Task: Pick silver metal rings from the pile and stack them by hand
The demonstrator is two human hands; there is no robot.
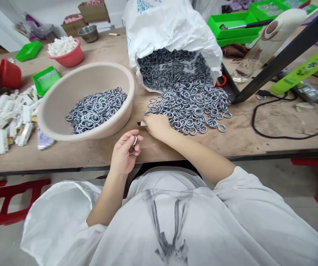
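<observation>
My left hand (pixel 125 152) is raised just off the table's front edge, its fingers closed around a grey metallic-looking ring (pixel 134 140). A second ring shows lower down in the same fingers. My right hand (pixel 158 125) rests at the near left border of a loose pile of grey rings (pixel 194 107), fingers curled down. From under those fingers pokes a small flat tool with a pale body and dark tip (pixel 141 123); the rest of it is hidden. The pile spills out of a white sack (pixel 172 26). More rings lie in a large beige basin (pixel 48 99) to the left.
White plastic parts (pixel 2 138) are heaped at the left, near a green tray (pixel 46 79) and a red bowl (pixel 76 55). A slanted black post (pixel 280 55) stands on the right, beside a spray bottle (pixel 272 40) and a looped black cable (pixel 254 123).
</observation>
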